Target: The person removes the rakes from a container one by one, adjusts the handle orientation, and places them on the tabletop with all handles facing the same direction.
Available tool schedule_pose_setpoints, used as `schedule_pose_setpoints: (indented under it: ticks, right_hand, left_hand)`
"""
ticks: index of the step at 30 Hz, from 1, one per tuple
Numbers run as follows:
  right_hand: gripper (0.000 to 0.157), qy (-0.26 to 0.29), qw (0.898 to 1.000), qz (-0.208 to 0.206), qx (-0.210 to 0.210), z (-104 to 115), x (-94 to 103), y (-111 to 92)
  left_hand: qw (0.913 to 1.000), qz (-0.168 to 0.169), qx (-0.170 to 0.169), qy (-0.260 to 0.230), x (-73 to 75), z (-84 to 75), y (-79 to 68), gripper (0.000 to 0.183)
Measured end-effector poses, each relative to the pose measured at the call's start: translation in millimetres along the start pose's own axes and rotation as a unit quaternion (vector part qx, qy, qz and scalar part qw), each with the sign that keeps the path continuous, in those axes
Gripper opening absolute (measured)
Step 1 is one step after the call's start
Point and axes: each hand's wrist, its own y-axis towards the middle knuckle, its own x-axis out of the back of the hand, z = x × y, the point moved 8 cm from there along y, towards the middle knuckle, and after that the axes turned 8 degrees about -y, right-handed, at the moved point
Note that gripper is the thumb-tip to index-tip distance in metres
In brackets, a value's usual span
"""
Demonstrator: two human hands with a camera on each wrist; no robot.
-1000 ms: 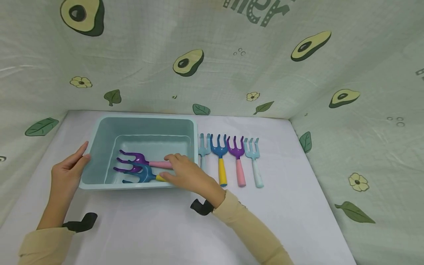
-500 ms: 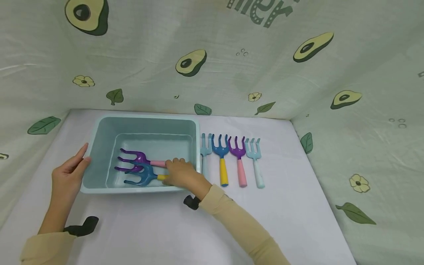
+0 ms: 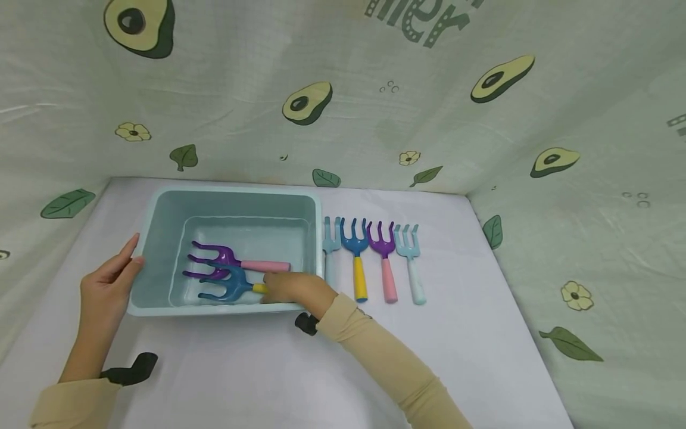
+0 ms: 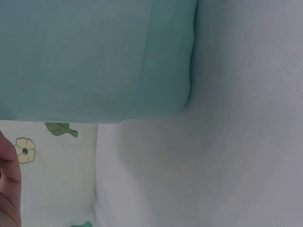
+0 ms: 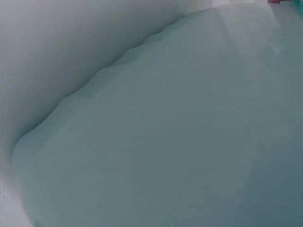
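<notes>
A pale blue-green plastic bin (image 3: 225,310) holds two toy garden hand forks. The purple hand fork (image 3: 265,266) with a pink handle lies farther back. Nearer the front wall, the blue hand fork (image 3: 234,285) has its tines to the left, overlapping the purple tines. My right hand (image 3: 292,288) reaches over the front right of the bin, fingers curled round the blue fork's yellow handle (image 3: 259,288), most of which they hide. At the bin's left side, my left hand (image 3: 109,277) touches the rim with thumb and fingers extended.
Right of the bin, several hand forks stand in a row, tines away: a light blue one (image 3: 330,244), partly hidden by the bin, a blue-and-yellow one (image 3: 358,268), a purple-and-pink one (image 3: 387,268) and a pale blue one (image 3: 412,268). Patterned cloth (image 3: 230,89) rises behind the table.
My right hand has moved off the pink handle, now fully in view, and down onto the yellow handle. The left hand stays at the bin's left side.
</notes>
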Motion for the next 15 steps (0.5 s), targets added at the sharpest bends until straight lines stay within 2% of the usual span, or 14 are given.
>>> schedule_pose_setpoints:
  ticks: [10, 13, 15]
  right_hand:
    - [0.034, -0.004, 1.0, 0.019, -0.015, -3.6, -2.2, 2.0]
    - [0.033, -0.021, 1.0, 0.018, -0.015, -4.2, -0.8, 1.7]
    - [0.03, -0.053, 0.999, 0.011, -0.009, -3.2, 1.3, 1.5]
  left_hand:
    - [0.9999, 0.002, 0.01, 0.007, -1.3, 2.8, 1.9, 0.042]
    - [0.9998, 0.004, 0.018, 0.007, -2.2, 3.7, 1.4, 0.043]
    - [0.9997, 0.004, 0.02, 0.009, -2.6, 3.6, 1.3, 0.042]
